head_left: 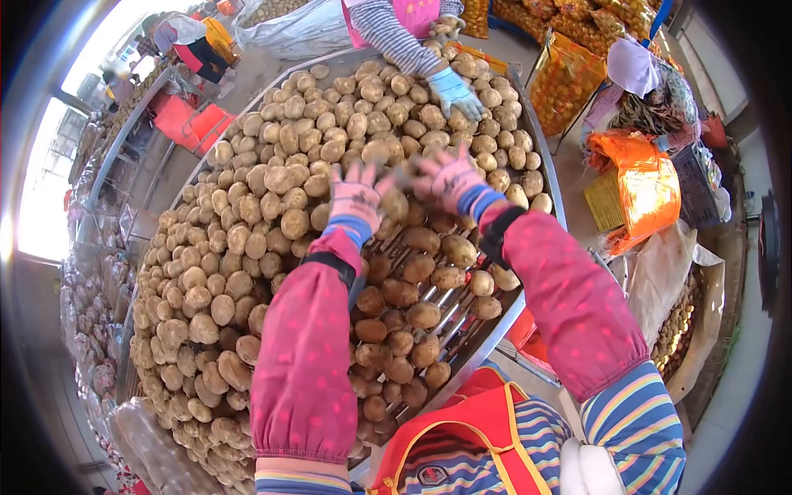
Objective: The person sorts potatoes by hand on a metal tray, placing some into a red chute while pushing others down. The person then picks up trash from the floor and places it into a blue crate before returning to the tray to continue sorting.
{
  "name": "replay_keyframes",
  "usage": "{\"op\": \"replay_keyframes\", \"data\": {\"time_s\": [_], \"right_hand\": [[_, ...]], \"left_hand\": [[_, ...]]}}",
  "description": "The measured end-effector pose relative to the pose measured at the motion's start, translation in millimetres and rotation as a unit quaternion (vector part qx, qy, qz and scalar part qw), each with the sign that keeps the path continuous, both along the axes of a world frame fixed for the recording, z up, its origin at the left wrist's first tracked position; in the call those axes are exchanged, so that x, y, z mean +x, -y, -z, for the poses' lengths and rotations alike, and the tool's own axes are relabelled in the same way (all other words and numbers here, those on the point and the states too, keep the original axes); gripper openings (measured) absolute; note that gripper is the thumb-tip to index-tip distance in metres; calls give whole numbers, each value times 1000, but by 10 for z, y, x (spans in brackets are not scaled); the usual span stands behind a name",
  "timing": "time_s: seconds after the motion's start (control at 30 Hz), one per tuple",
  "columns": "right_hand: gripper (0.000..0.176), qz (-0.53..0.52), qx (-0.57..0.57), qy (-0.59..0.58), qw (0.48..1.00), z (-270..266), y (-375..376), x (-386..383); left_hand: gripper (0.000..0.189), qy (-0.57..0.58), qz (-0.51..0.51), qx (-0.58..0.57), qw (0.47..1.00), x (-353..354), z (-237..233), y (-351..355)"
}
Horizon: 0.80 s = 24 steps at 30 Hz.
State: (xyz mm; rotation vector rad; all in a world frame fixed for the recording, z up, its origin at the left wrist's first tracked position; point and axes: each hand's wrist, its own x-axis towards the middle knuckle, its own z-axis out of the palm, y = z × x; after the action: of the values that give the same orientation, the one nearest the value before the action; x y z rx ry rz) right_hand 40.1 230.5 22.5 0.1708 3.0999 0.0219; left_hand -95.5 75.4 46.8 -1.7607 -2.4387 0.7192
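As potatoes [280,179] are heaped thick, left hand [356,198] and right hand [451,178] are held over them

If lifted singly, each potato is likely to be found light, though a handful would soon be felt as weight. The flesh can be judged stiff and the skins dry and dusty, so little slip is to be expected; rolling is more to be feared, given the rounded forms, and bruises could be left by a hard drop. The best hold would be taken around the middle, with thumb and fingers [353,175] set on opposite sides.

On a slatted table [495,333], the potatoes are packed closely ahead of the hands and to their left, while nearer the body they are more thinly scattered. On the left hand, the fingers are spread apart and pointed away from the body; potatoes are seen just past the tips, and one, blurred, just beside the thumb. On the right hand, the fingers are also splayed but blurred; whether any potato is touched by them cannot be told. Farther off, a co-worker's hand [455,92], gloved in blue, is seen among the same potatoes
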Motion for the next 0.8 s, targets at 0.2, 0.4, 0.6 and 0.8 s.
{"op": "replay_keyframes", "data": {"time_s": [0.2,0.4,0.6,0.8], "right_hand": [[48,-197,-116,-40,973,-43,581,720],[43,-486,-271,-70,828,745,1930,1676],[54,-477,-294,45,827,642,1691,1363],[56,-448,-103,-30,888,800,750,877]], "left_hand": [[72,299,266,72,914,489,37,953],[70,471,495,-133,718,1261,555,2094],[51,376,586,-78,714,1095,634,1746],[27,159,524,33,836,775,323,862]]}}
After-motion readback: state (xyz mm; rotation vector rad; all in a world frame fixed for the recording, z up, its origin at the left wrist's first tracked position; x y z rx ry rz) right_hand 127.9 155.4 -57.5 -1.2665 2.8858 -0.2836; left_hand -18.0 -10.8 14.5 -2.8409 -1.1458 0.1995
